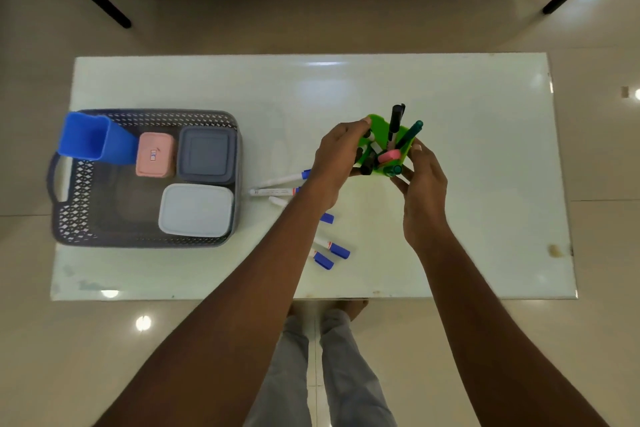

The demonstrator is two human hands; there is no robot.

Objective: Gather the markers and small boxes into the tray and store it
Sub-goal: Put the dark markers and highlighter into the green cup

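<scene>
Mid-table, both hands (left, right) clasp green holder w/ markers, edges far.

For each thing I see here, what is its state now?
tray: on table, partly filled.
blue cup: tilted on the tray's far-left corner, empty.
pink box, dark grey box, light grey box: lids shut, in tray.
green holder: held by left hand and right hand, holding markers.
blue-capped markers: loose on table.

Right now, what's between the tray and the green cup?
In the head view, white markers with blue caps lie on the table between the tray and green cup; the left hand crosses there too.
</scene>
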